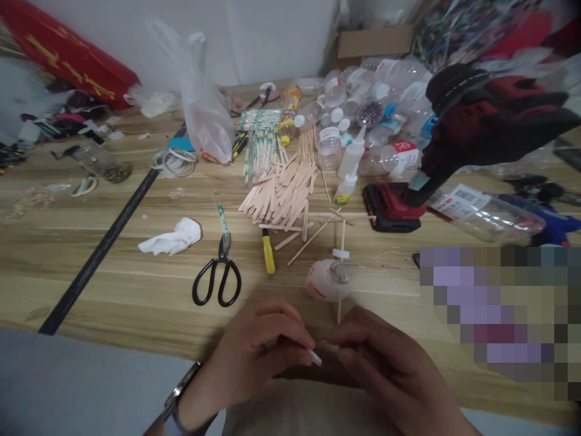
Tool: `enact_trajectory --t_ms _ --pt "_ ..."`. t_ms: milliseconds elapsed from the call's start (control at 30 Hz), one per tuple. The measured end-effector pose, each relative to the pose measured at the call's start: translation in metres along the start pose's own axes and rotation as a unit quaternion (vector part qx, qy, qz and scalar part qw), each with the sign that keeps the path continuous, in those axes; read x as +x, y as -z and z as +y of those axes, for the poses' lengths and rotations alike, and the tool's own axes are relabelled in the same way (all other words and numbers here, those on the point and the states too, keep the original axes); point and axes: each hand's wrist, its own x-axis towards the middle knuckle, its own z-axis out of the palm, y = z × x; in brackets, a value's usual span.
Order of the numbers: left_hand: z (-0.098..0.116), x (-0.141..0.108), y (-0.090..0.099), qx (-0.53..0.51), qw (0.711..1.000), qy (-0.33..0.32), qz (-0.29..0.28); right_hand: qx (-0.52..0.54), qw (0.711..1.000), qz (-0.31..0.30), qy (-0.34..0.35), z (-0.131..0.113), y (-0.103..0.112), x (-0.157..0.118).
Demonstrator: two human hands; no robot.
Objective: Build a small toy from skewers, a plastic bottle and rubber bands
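At the table's front edge, my left hand (pixel 272 345) pinches a small flat white piece (pixel 315 357) between thumb and fingertips; it looks like a bottle cap seen edge-on. Close on its right, my right hand (pixel 385 357) is closed with thumb and fingers together; whatever it may hold is hidden. Just beyond the hands sits a cut plastic bottle (pixel 324 280) with its opening toward the right. A thin wooden stick (pixel 343 233) carries a white disc (pixel 341 254) behind the bottle. Another stick end (pixel 338 312) shows between bottle and right hand.
Black-handled scissors (pixel 221 272), a yellow screwdriver (pixel 269 254) and a crumpled tissue (pixel 175 236) lie to the left. Ahead are piled craft sticks (pixel 284 188), glue bottles (pixel 351 157) and plastic bottles (pixel 336 91). A red-black cordless drill (pixel 436 145) stands at right.
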Motion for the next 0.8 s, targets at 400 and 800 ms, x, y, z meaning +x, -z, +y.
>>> enact_trajectory --t_ms 400,800 --pt "-0.008 -0.002 -0.001 -0.237 0.942 0.237 0.004 -0.114 0.992 0.036 0.027 0.007 0.006 -0.002" --pt "-0.004 0.001 -0.025 -0.314 0.878 0.359 0.036 -0.082 0.995 -0.061 0.011 -0.002 0.0 -0.003"
